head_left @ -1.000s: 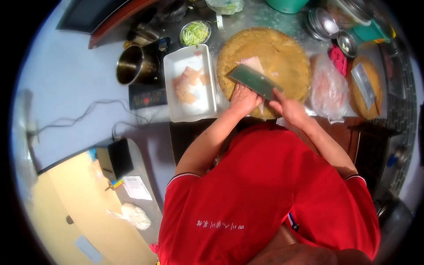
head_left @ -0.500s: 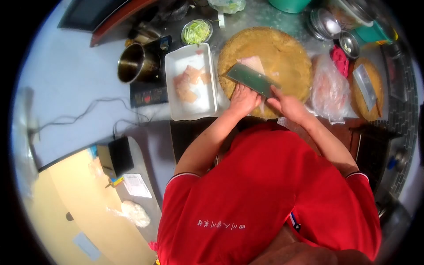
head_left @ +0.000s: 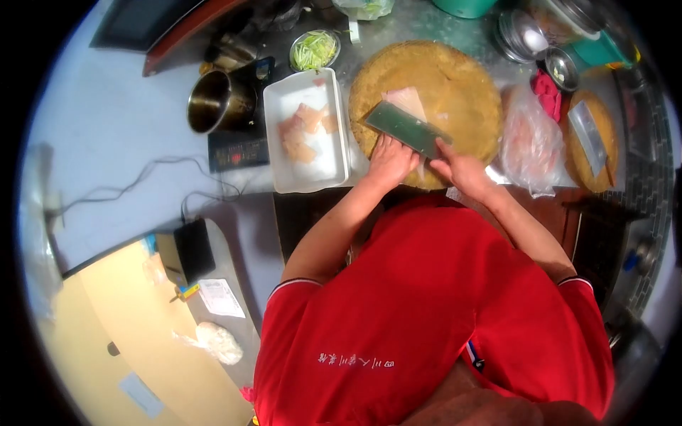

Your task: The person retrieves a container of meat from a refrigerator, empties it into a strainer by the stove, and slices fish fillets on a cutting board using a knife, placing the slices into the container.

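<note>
My right hand [head_left: 462, 170] is closed on the handle end of a cleaver [head_left: 405, 129], whose broad dark blade lies tilted over a round wooden chopping board [head_left: 462, 78]. Beyond the blade, a pale pink piece of meat [head_left: 408, 101] shows, partly covered by it. My left hand [head_left: 392, 162] rests with fingers stretched out at the blade's near edge; what lies under the fingertips is mostly hidden. A thin pale strip pokes out between the two hands. Left of the board, a white plastic tub [head_left: 342, 153] holds several flat pieces of meat.
A bowl of shredded greens [head_left: 315, 51] stands behind the tub, and a steel pot [head_left: 213, 103] is to the left. Right of the board lie a plastic bag of meat [head_left: 531, 145], a pink cloth [head_left: 547, 96] and a second cleaver [head_left: 587, 135] on a smaller board [head_left: 604, 124].
The whole view has shifted very slightly. Both hands, the cleaver and the meat keep nearly the same places.
</note>
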### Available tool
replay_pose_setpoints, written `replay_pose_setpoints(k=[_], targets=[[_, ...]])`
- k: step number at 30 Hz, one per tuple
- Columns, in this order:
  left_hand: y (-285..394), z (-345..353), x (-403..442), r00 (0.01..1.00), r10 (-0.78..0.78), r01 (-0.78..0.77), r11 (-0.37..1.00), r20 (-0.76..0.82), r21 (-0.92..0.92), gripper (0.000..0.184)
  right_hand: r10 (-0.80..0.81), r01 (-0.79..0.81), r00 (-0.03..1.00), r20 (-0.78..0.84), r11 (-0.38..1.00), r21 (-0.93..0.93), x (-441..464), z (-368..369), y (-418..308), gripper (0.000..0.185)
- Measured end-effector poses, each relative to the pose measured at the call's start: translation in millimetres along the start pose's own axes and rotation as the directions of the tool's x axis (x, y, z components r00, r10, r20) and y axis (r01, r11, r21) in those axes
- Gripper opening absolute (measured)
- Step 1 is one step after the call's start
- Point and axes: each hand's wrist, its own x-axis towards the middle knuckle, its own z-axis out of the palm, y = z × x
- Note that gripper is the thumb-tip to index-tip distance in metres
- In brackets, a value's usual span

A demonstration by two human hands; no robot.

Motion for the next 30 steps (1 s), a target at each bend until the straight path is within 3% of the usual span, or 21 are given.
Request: replay_pose_setpoints(k=[7, 11, 16, 19, 22, 25, 30], targets=[[5, -5, 2, 0.997, 0.03, -0.037, 0.994, -0.066, -0.106, 0.051, -0.183, 0.176, 0.973, -0.138, 0.983, -0.059, -32, 8, 17, 0.068], [1, -1, -5, 0.999, 0.023, -0.022, 0.999, 0.029, -0.026, 0.051, -0.134, 0.141, 0.985, -0.11, 0.988, 0.061, -10, 10, 13, 0.068], [5, -4, -4, 0.997, 0.045, -0.048, 0.998, -0.058, -0.047, 0.048, -0.116, 0.117, 0.99, -0.081, 0.993, 0.006, -26, 3, 8, 0.069], [3, -2, -6, 0.999, 0.042, -0.041, 0.995, 0.003, -0.087, 0.049, -0.129, 0.125, 0.989, -0.078, 0.991, -0.055, -39, 3, 10, 0.068], [4, -2, -8, 1.0, 0.026, -0.026, 0.999, -0.004, -0.03, 0.049, -0.152, 0.163, 0.98, -0.127, 0.984, 0.075, -18, 13, 12, 0.067], [7, -10, -9, 0.998, 0.047, -0.049, 0.998, -0.05, -0.034, 0.047, -0.142, 0.152, 0.984, -0.108, 0.985, 0.087, -10, 14, 12, 0.067], [4, -8, -8, 0.998, 0.056, -0.055, 0.997, 0.004, -0.062, 0.047, -0.117, 0.115, 0.991, -0.07, 0.993, -0.034, -38, 7, 14, 0.069]])
